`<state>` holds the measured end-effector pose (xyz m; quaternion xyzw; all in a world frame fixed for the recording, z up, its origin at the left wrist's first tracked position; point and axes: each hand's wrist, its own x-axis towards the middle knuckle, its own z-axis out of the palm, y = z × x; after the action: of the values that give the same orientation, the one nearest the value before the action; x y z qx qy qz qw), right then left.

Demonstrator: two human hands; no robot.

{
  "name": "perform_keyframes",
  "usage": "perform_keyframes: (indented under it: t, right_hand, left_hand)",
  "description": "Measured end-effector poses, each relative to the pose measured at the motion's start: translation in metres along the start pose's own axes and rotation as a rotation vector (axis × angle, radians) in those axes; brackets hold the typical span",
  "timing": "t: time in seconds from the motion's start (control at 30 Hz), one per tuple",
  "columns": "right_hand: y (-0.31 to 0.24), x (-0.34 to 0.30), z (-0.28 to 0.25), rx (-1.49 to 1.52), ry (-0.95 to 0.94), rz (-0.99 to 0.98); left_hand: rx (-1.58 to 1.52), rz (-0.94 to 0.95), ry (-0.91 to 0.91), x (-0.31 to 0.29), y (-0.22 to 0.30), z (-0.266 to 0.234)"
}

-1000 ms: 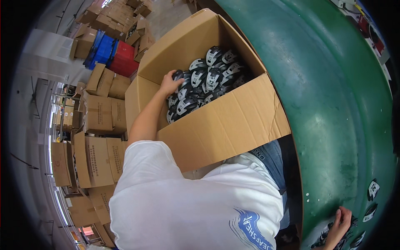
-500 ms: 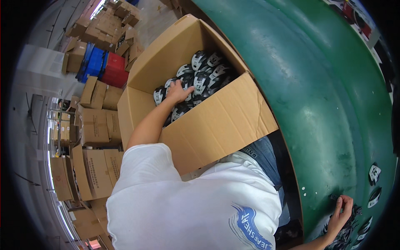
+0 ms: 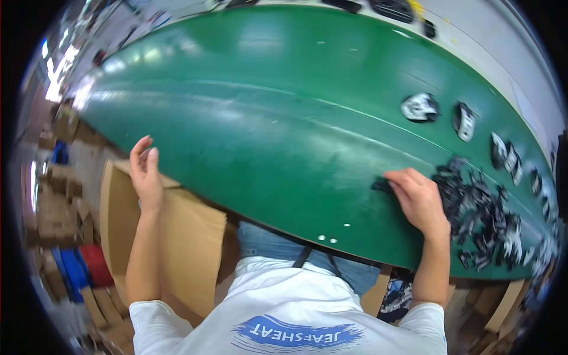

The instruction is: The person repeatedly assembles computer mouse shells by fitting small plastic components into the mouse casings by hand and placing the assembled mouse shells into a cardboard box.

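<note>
The work looks partway along, judging by how things lie. The right hand [image 3: 419,201] has its grip pinched narrow on a small black piece [image 3: 380,185], just above or against the green counter [image 3: 266,142], left of a loose pile of black parts [image 3: 473,207]. The left hand [image 3: 146,174] is half-curled with a gap between thumb and finger and nothing visible in its grip; it hangs over the edge of an open cardboard carton [image 3: 189,242], whose contents cannot be seen. Much of the pile lies unsorted, and no white-and-black shell is in either hand; whether any shell is finished cannot be told.

Counted: one piece in the right hand, and one pile too tangled to number. Of the shells, a first shell [image 3: 420,107] and a second shell [image 3: 465,121] lie apart on the far side of the counter; about three sit close together to their right, and at least two more blur toward the rim. Three small white specks [image 3: 333,241] lie near the person's edge of the counter.
</note>
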<state>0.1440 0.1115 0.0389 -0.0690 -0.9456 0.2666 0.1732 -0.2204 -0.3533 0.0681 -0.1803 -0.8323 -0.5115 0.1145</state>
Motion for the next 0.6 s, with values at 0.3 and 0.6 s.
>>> perform_keyframes:
  t: [0.3,0.6]
  right_hand:
    - [0.009,-0.036,-0.004,-0.066,0.079,0.036]
    - [0.009,-0.039,0.003,-0.171,-0.031,0.038]
  left_hand:
    - [-0.497,0.309,-0.837,-0.048,0.195,0.399]
    - [-0.104,0.545,-0.764,-0.09,0.216,0.473]
